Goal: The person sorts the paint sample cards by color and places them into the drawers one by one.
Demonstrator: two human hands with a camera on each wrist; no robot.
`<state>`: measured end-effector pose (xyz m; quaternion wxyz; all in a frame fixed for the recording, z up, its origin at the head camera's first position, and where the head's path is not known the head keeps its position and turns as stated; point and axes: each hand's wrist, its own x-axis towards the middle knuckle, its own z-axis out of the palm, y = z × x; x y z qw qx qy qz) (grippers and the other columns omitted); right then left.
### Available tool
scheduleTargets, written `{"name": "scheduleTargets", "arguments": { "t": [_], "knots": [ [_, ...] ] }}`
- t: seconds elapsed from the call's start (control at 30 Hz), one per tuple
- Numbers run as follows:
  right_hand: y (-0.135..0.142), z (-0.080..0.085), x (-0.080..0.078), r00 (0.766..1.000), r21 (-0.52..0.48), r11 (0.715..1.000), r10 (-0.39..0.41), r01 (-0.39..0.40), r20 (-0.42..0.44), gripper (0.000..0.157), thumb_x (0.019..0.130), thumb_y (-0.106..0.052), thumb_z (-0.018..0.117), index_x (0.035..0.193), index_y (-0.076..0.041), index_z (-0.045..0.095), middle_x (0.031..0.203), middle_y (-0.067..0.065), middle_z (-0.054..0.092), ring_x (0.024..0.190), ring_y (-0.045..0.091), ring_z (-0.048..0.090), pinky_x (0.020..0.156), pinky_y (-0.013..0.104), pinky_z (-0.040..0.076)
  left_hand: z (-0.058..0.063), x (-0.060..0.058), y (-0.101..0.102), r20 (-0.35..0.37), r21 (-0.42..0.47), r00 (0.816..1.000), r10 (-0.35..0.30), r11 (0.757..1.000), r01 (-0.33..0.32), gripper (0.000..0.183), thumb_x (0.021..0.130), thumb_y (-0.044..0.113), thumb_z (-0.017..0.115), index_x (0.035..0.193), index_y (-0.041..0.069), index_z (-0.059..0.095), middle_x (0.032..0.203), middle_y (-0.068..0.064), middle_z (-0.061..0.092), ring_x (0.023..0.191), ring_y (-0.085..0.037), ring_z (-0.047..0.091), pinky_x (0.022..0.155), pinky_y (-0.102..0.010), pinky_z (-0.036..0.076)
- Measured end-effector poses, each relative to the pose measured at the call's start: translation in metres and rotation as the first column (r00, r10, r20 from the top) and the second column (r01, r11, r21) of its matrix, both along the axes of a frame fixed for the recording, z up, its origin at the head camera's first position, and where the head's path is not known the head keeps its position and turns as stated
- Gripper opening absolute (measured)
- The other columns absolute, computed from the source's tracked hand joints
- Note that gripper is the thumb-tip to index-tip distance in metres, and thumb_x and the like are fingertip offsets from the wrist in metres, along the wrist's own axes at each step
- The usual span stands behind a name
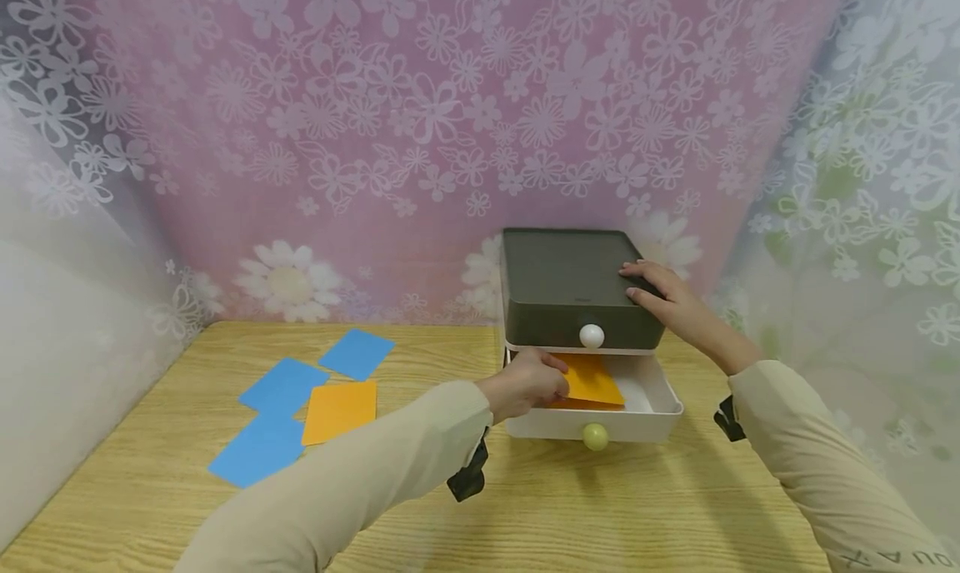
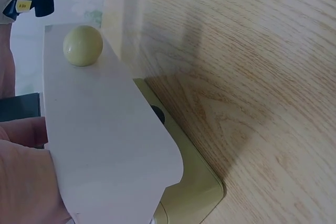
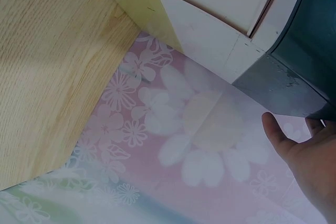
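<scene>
A small drawer box with a dark grey top (image 1: 570, 269) stands at the right of the table. Its lower white drawer (image 1: 547, 426), with a yellow-green knob (image 1: 596, 436), is pulled out. My left hand (image 1: 532, 383) reaches over the drawer's left side and pinches the left edge of an orange paper sheet (image 1: 596, 381) inside. In the left wrist view, the drawer front hides those fingertips. My right hand (image 1: 671, 306) rests on the right edge of the dark top with fingers extended; its thumb (image 3: 277, 134) is beside the dark side wall.
Blue paper sheets (image 1: 258, 452) and another orange sheet (image 1: 340, 412) lie on the left of the wooden table (image 1: 435, 348), some overlapping. The upper dark drawer has a white knob (image 1: 592, 336). A pink flowered curtain (image 1: 360, 140) hangs behind the table.
</scene>
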<state>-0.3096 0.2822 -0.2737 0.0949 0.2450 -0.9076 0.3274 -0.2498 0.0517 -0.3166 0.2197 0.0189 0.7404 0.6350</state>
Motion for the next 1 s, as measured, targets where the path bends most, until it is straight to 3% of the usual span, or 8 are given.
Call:
{"name": "scheduleTargets", "arguments": {
  "t": [0.17,0.3,0.47,0.57,0.7,0.77,0.9,1.0],
  "knots": [
    [0.001,0.0,0.0,1.0,0.007,1.0,0.0,0.0,0.005,0.04,0.095,-0.018,0.047,0.13,0.0,0.043,0.142,0.025,0.031,0.134,0.043,0.018,0.104,0.063,0.015,0.002,0.001,-0.001,0.011,-0.04,1.0,-0.014,0.999,0.014,0.032,0.079,-0.008,0.06,0.11,-0.006,0.053,0.11,-0.01,0.052,0.073,-0.014,0.046,0.062,-0.024,0.048],
    [0.0,0.0,0.001,1.0,0.014,1.0,-0.003,0.003,0.011,0.041,0.095,-0.02,0.046,0.131,0.0,0.043,0.143,0.025,0.03,0.134,0.043,0.018,0.104,0.063,0.015,0.004,0.003,-0.002,0.012,-0.064,1.0,-0.015,0.998,0.015,0.032,0.079,-0.006,0.061,0.11,-0.005,0.054,0.099,-0.006,0.051,0.061,-0.013,0.034,0.053,-0.023,0.034],
    [0.0,-0.001,0.001,1.0,0.01,1.0,0.005,-0.005,0.003,0.042,0.095,-0.022,0.046,0.13,0.001,0.043,0.143,0.025,0.031,0.134,0.044,0.018,0.104,0.064,0.015,0.008,0.006,-0.002,0.011,-0.081,1.0,-0.015,0.997,0.016,0.031,0.08,-0.005,0.06,0.11,-0.004,0.053,0.09,-0.005,0.05,0.052,-0.011,0.025,0.051,-0.024,0.026],
    [0.0,-0.002,0.0,1.0,0.008,1.0,0.005,-0.005,0.0,0.042,0.095,-0.023,0.046,0.13,0.0,0.044,0.143,0.025,0.031,0.134,0.044,0.018,0.104,0.064,0.015,0.012,0.009,-0.003,0.011,-0.099,1.0,-0.011,0.995,0.012,0.026,0.08,-0.004,0.061,0.106,-0.002,0.054,0.094,-0.006,0.054,0.057,-0.013,0.031,0.054,-0.024,0.029],
    [0.001,-0.002,-0.001,1.0,0.005,1.0,0.006,-0.006,-0.006,0.041,0.095,-0.021,0.047,0.13,0.0,0.044,0.142,0.025,0.031,0.134,0.044,0.018,0.104,0.064,0.015,0.018,0.013,-0.007,-0.006,-0.117,1.0,-0.024,0.993,0.023,0.027,0.08,-0.003,0.061,0.107,-0.002,0.056,0.102,-0.007,0.055,0.071,-0.015,0.04,0.064,-0.027,0.039],
    [0.002,-0.002,-0.001,1.0,-0.001,1.0,0.008,-0.008,-0.01,0.04,0.095,-0.02,0.047,0.129,0.0,0.045,0.142,0.025,0.031,0.134,0.044,0.018,0.104,0.064,0.015,0.022,0.014,-0.01,-0.019,-0.121,0.999,-0.037,0.992,0.034,0.029,0.081,-0.003,0.06,0.109,-0.001,0.057,0.106,-0.009,0.055,0.071,-0.016,0.042,0.07,-0.03,0.044],
    [0.002,-0.002,-0.002,1.0,0.0,1.0,0.011,-0.011,-0.009,0.041,0.095,-0.021,0.047,0.13,0.0,0.044,0.143,0.025,0.031,0.135,0.044,0.017,0.104,0.064,0.014,0.029,0.014,-0.021,-0.106,-0.16,0.991,-0.076,0.985,0.059,0.03,0.082,0.0,0.06,0.112,0.003,0.059,0.114,-0.011,0.055,0.085,-0.018,0.052,0.084,-0.035,0.049],
    [0.002,-0.002,-0.002,1.0,0.008,1.0,0.012,-0.012,-0.001,0.042,0.096,-0.023,0.046,0.131,0.0,0.043,0.143,0.024,0.03,0.135,0.044,0.016,0.104,0.065,0.014,0.034,0.015,-0.035,-0.2,-0.187,0.973,-0.111,0.98,0.073,0.031,0.083,0.003,0.061,0.113,0.003,0.059,0.118,-0.01,0.056,0.104,-0.022,0.054,0.09,-0.036,0.047]
  ]
}}
